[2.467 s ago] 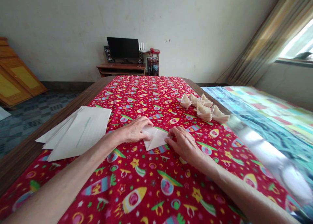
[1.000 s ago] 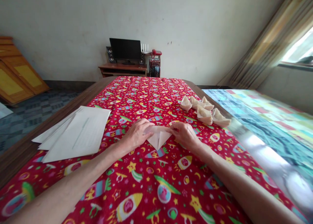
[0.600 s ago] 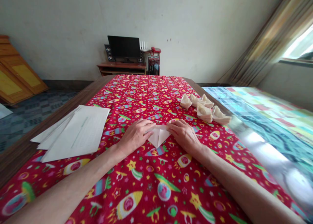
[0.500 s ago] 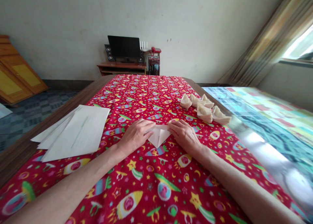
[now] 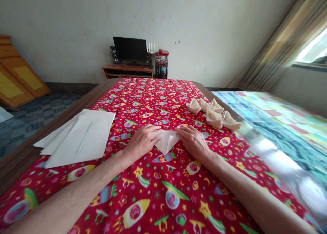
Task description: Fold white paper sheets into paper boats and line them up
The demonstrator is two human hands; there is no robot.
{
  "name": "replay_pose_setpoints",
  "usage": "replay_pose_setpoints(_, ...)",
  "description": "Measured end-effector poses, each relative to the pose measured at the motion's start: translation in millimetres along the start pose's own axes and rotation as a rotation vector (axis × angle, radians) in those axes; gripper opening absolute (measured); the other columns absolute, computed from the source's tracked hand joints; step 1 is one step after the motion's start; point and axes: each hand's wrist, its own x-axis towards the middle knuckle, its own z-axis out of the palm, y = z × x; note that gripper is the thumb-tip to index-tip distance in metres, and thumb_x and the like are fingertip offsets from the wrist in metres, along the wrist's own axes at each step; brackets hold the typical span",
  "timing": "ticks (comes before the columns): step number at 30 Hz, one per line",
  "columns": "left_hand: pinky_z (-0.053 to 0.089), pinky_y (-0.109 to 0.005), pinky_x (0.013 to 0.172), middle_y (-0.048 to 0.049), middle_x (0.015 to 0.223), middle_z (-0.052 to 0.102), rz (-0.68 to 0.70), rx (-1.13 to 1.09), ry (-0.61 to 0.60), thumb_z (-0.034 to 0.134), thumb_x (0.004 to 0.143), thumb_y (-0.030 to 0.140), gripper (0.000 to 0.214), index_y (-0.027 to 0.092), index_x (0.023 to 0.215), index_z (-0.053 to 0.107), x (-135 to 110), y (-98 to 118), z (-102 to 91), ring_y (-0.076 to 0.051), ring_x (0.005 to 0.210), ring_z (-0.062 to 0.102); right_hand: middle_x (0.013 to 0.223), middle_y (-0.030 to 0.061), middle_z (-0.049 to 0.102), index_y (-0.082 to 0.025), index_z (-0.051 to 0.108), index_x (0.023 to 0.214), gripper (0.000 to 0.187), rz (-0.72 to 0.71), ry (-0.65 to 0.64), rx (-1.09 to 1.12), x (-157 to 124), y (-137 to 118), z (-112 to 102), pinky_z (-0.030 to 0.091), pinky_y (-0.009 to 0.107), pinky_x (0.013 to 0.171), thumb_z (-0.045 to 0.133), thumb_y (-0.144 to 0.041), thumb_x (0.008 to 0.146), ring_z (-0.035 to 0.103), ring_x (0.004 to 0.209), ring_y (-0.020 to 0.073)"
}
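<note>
A small sheet of white paper (image 5: 166, 142), folded to a downward point with a straight far edge, lies on the red patterned cloth (image 5: 153, 189). My left hand (image 5: 145, 138) grips its left corner, fingers closed together over the edge. At the opposite corner my right hand (image 5: 194, 140) does the same, palm down. A crease runs down the middle of the paper. The thumb tips are partly hidden. To the left lies a fanned stack of printed white sheets (image 5: 81, 138).
Several stacks of folded paper pieces (image 5: 214, 118) stand at the right of the table. Beyond the table's far end are a monitor (image 5: 129, 48), speakers and a red telephone (image 5: 163, 52). A bed with a patterned cover (image 5: 278, 125) is at the right.
My right fingers have shifted very slightly along the paper's right corner. Both hands stay on the folded paper; the whole view has moved a touch.
</note>
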Motion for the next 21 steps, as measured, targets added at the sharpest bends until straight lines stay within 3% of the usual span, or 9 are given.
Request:
replay_pose_setpoints(4,0.046,-0.041,0.097,-0.0085,0.120,0.061,0.018,0.035,0.022,0.055,0.088,0.021,0.031,0.018,0.119,0.058,1,4,-3.2,-0.022,0.111,0.053,0.097,0.0048,0.067,-0.021,0.065,0.095,0.023,0.004,0.016,-0.006,-1,1,1,0.042,0.027,0.070,0.042,-0.019,0.094,0.055,0.086,0.0173)
replay_pose_setpoints(8,0.036,-0.047,0.105,-0.0067,0.144,0.038,0.157,0.154,0.012,0.048,0.090,0.012,0.047,0.028,0.134,0.044,4,15,-13.7,-0.025,0.129,0.037,0.096,0.0049,0.067,-0.021,0.065,0.093,0.022,0.017,0.002,-0.021,-1,1,0,0.042,0.027,0.069,0.044,-0.016,0.092,0.055,0.085,0.0176)
replay_pose_setpoints(11,0.035,-0.040,0.107,-0.0004,0.140,0.044,0.389,0.154,-0.129,0.043,0.094,0.013,0.044,0.033,0.132,0.044,6,25,-21.1,-0.021,0.127,0.041,0.097,0.0054,0.066,-0.021,0.065,0.092,0.022,0.019,-0.007,-0.017,0,1,0,0.042,0.027,0.069,0.044,-0.015,0.091,0.055,0.087,0.0177)
replay_pose_setpoints(13,0.037,-0.036,0.107,-0.0013,0.131,0.054,0.445,0.146,-0.210,0.042,0.094,0.013,0.040,0.029,0.131,0.046,5,28,-23.0,-0.019,0.124,0.045,0.098,0.0054,0.066,-0.020,0.065,0.093,0.023,0.021,-0.006,-0.009,0,1,0,0.042,0.027,0.070,0.042,-0.015,0.092,0.055,0.087,0.0174)
replay_pose_setpoints(17,0.040,-0.035,0.104,-0.0055,0.121,0.061,0.397,0.093,-0.290,0.039,0.094,0.011,0.035,0.019,0.127,0.050,-3,25,-21.0,-0.018,0.118,0.051,0.098,0.0052,0.066,-0.020,0.065,0.093,0.023,0.033,0.004,0.001,0,1,2,0.042,0.026,0.070,0.042,-0.015,0.091,0.055,0.086,0.0173)
replay_pose_setpoints(21,0.039,-0.031,0.106,-0.0057,0.137,0.050,0.289,-0.059,-0.318,0.034,0.095,0.012,0.040,0.020,0.133,0.045,-15,18,-17.7,-0.015,0.127,0.044,0.092,0.0066,0.064,-0.020,0.065,0.096,0.023,0.083,0.053,0.007,-2,1,2,0.042,0.026,0.069,0.044,-0.014,0.089,0.054,0.085,0.0181)
